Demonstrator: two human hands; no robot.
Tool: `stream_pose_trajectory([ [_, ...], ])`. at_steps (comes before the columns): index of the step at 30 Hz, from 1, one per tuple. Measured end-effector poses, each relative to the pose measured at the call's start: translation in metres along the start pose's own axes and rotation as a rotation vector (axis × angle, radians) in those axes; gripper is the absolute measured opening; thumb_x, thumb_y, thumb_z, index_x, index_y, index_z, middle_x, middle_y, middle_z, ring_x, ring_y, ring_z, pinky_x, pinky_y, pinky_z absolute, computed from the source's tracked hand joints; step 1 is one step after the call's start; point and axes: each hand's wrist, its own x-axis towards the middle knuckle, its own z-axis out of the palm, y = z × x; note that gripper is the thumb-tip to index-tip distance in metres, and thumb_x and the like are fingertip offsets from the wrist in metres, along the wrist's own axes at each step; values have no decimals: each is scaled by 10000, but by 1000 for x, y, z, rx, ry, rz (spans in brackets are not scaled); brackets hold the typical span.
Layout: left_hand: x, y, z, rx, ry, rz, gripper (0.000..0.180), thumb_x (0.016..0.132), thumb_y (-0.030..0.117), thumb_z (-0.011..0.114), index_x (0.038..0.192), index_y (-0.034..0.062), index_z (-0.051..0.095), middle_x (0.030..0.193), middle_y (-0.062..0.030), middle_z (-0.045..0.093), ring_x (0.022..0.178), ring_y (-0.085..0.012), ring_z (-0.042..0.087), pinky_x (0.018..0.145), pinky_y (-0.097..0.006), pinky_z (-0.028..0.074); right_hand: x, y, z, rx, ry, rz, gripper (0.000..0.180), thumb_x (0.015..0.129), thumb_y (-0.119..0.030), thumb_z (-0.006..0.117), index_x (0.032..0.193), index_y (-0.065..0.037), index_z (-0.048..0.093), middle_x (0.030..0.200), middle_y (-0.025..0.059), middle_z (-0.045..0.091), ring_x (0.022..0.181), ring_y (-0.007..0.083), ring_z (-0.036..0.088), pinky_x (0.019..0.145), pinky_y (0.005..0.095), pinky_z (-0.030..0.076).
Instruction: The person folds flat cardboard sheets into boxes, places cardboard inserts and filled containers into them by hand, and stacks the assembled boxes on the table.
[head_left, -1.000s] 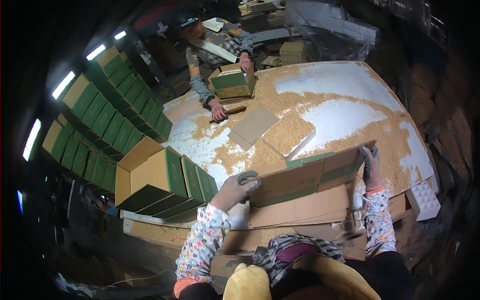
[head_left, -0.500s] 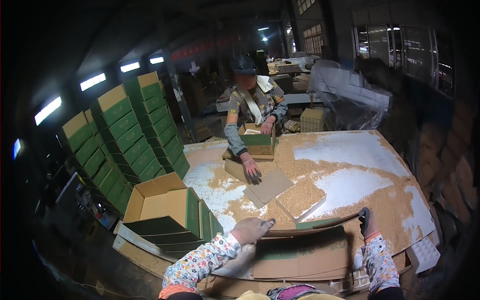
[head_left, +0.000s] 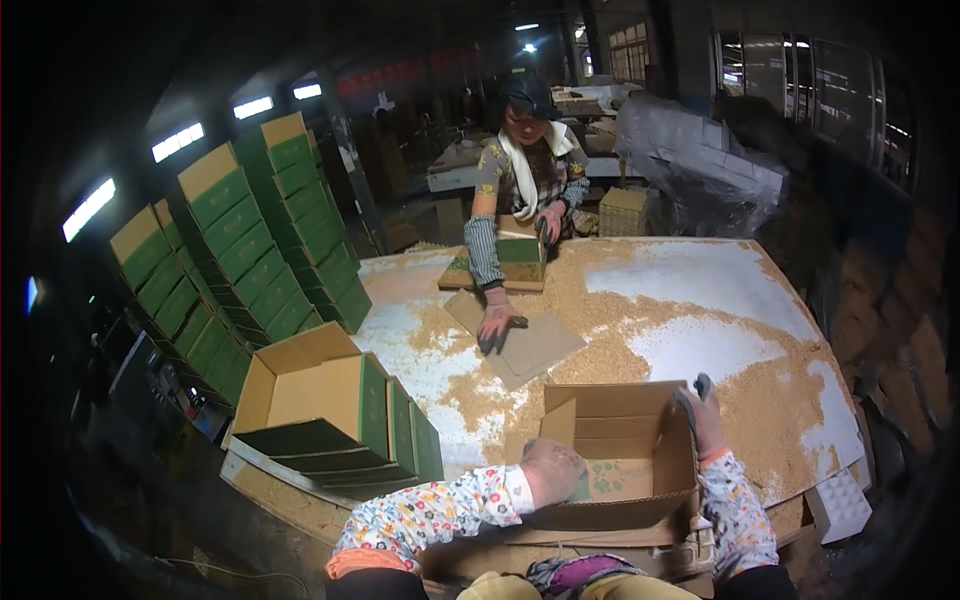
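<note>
A brown cardboard box stands at the near edge of the table with its top facing me and its walls raised; some green print shows inside. My left hand is closed at the box's left side, by a folded-in flap; its fingertips are hidden. On the right, my right hand, in a glove with dark fingertips, grips the top of the right wall near the far corner. More flat cardboard lies beneath the box.
Nested green-and-brown boxes stand at the near left, with tall stacks behind. Across the sawdust-strewn table, a co-worker touches grey-brown cardboard sheets beside another box. A white dimpled block sits at the right corner.
The cardboard between my hands went from a flattened, bent piece to an opened box. My left hand moved right and my right hand moved slightly left. The co-worker straightened up.
</note>
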Motion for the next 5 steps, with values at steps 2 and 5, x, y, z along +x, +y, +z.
stream_pose_trajectory([
  [2, 14, 16, 24, -30, -42, 190, 389, 971, 273, 353, 1202, 58, 581, 1033, -210, 644, 1005, -354, 612, 861, -411, 495, 3, 8, 32, -436, 145, -202, 803, 799, -316, 690, 1352, 106, 288, 1246, 297, 475, 1167, 377, 474, 1028, 369, 357],
  [5, 54, -25, 85, -100, 38, 712, 485, 1014, 384, 245, 1443, 159, 218, 1265, -246, 511, 1139, -375, 542, 1005, -415, 412, -16, 12, 64, -443, -56, -347, 964, 786, -405, 699, 1417, 86, 162, 1405, 309, 317, 1326, 366, 314, 1128, 381, 207],
])
